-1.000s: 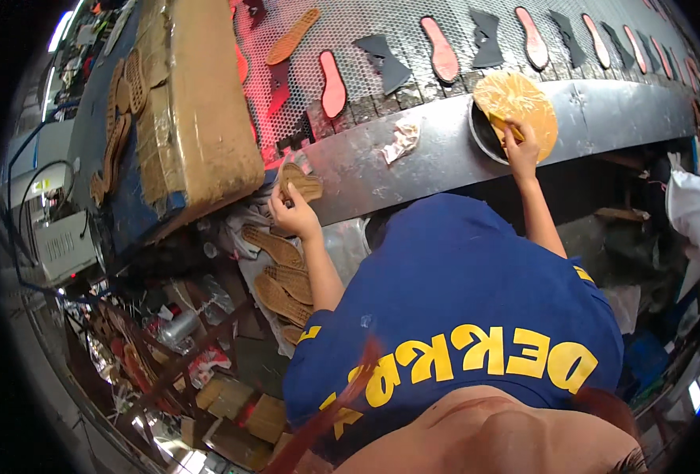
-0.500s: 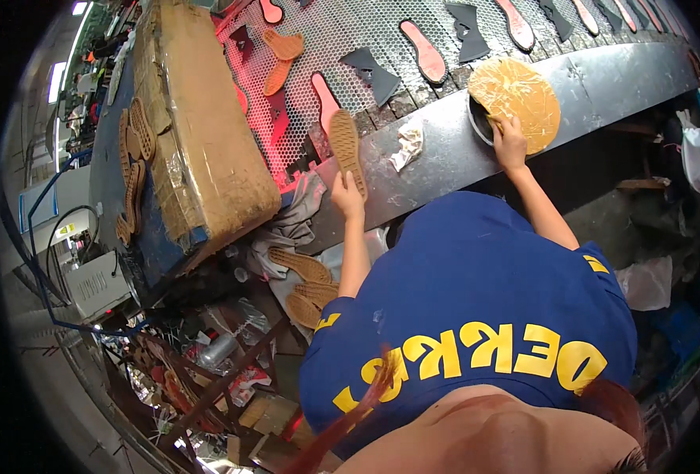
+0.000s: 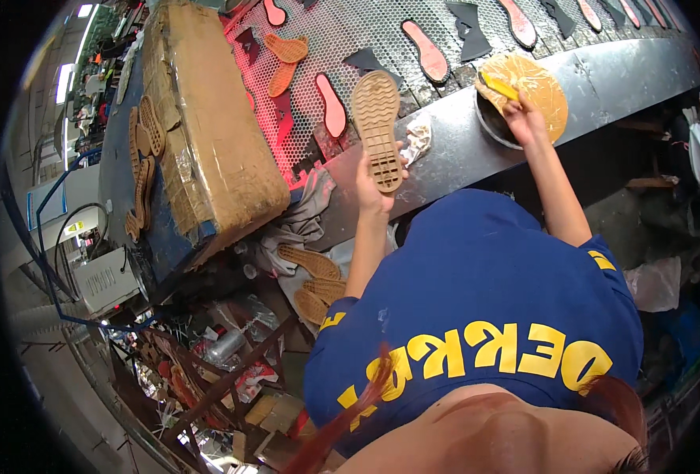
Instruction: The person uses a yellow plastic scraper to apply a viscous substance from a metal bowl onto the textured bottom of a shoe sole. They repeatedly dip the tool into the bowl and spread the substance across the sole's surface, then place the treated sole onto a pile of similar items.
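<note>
- Workshop clutter fills the lower left of the frame, while a perforated mesh conveyor [image 3: 381,31] runs across the top, glowing red at its left part and edged by a grey metal table [image 3: 460,150].
- Left hand [image 3: 373,186], at upper centre, grasps a tan shoe sole [image 3: 377,126] by its lower end; the sole stands upright with its tread facing the camera, held above the table's edge.
- Right hand [image 3: 524,118], at upper right, is clenched around a yellow-handled brush [image 3: 498,85], which lies over a round tin [image 3: 516,103] smeared with amber glue on the table.
- Crumpled rag [image 3: 418,138] lies on the table just beside the sole.
- Pink insoles [image 3: 427,51] and dark cut pieces rest spread along the conveyor.
- Big cardboard-wrapped box [image 3: 207,118] sits at upper left, with more tan soles [image 3: 146,158] along its left side.
- More soles [image 3: 314,276] are piled below the table, near the left forearm.
- Blue shirt with yellow lettering fills the lower centre.
</note>
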